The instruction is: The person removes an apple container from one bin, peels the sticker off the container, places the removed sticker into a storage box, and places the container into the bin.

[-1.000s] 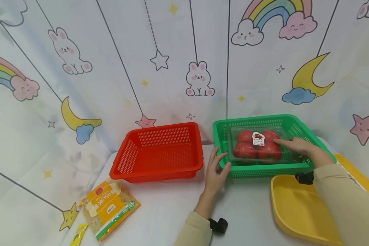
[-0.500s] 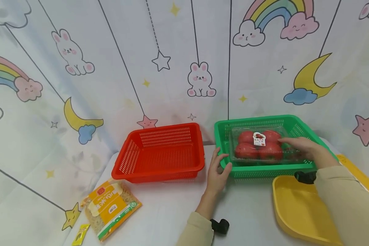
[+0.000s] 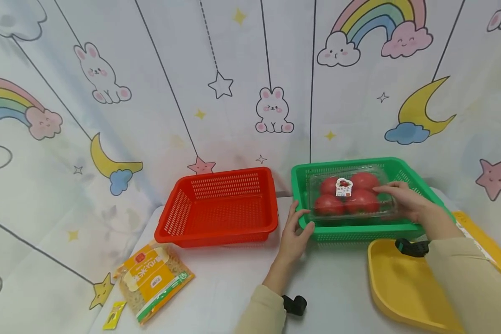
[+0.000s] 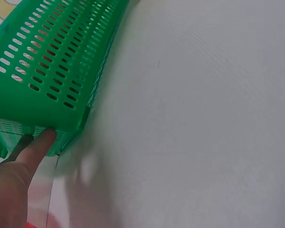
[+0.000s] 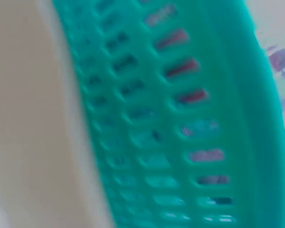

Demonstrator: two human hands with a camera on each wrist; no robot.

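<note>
A clear plastic box of tomatoes point(image 3: 344, 191) with a white label lies tilted inside the green basket point(image 3: 359, 228). At the box's right end my right hand point(image 3: 409, 200) grips it, thumb and lower fingers partly hidden. My left hand point(image 3: 293, 237) touches the basket's front left corner, fingers spread. In the left wrist view, straight fingers point(image 4: 37, 148) rest against the perforated short side of the green basket point(image 4: 42, 95). The right wrist view is blurred: the basket's wall point(image 5: 228, 95) fills it, red showing through the slots, while the right hand can hardly be made out.
Left of the green basket stands a red basket point(image 3: 217, 239). A bag of dry noodles point(image 3: 154, 280) and a small yellow packet point(image 3: 114, 315) lie at the table's left. A yellow tray point(image 3: 413, 287) sits in front, partly under the right forearm. Printed cloth point(image 3: 234, 116) hangs behind.
My right hand has closed on the right end of the tomato box. The box has shifted slightly left and its right end has risen. The left hand stays at the basket corner.
</note>
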